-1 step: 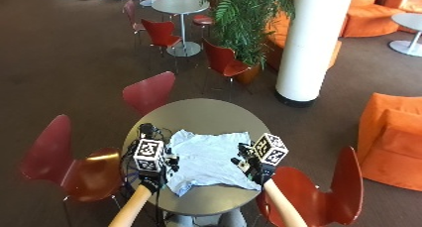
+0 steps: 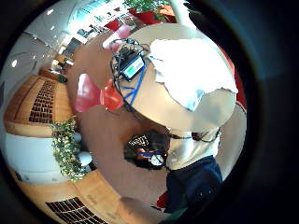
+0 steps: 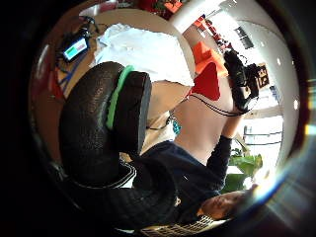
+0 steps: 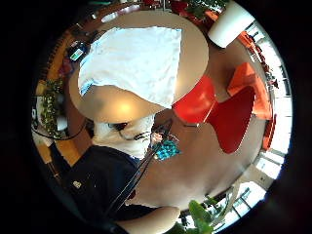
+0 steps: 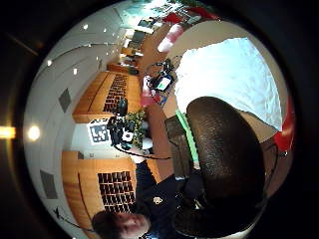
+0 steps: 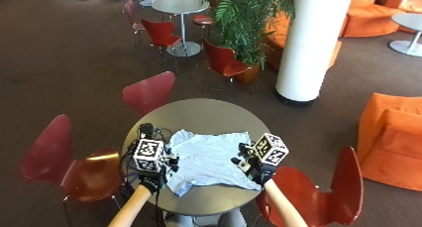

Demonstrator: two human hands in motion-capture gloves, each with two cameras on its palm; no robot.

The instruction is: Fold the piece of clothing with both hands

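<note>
Pale blue cotton, seemingly a T-shirt [image 6: 210,160], is seen spread flat on the round desk [image 6: 198,113], its nearer edge lying close to the desk's rim on the person's side and one corner rumpled toward the left. No fold is visible in it, so the task is judged to be at its very start, with the garment laid out and the first fold not yet made.

The left hand [image 6: 155,166] is held above the shirt's left edge and the right hand [image 6: 256,163] above its right edge, each beside the cloth rather than clearly on it. In the palm views the shirt is seen from well above, whole and unobstructed, which suggests neither palm is pressed to it. A curved gloved thumb [image 3: 106,131] fills part of the left thumb-side view and a similar one [image 5: 224,154] the right; nothing is seen pinched by either. Whether the remaining fingers are straight or curled cannot be told, as they are hidden beneath the gear on the backs of the hands.

A small device [image 6: 146,131] with a lit screen and a tangle of blue and black cables is seen on the desk just beside the shirt's left sleeve.

For the next move, both hands would probably need lowering to the cloth's edges so that a matching pair of points can be pinched and carried across together.
</note>
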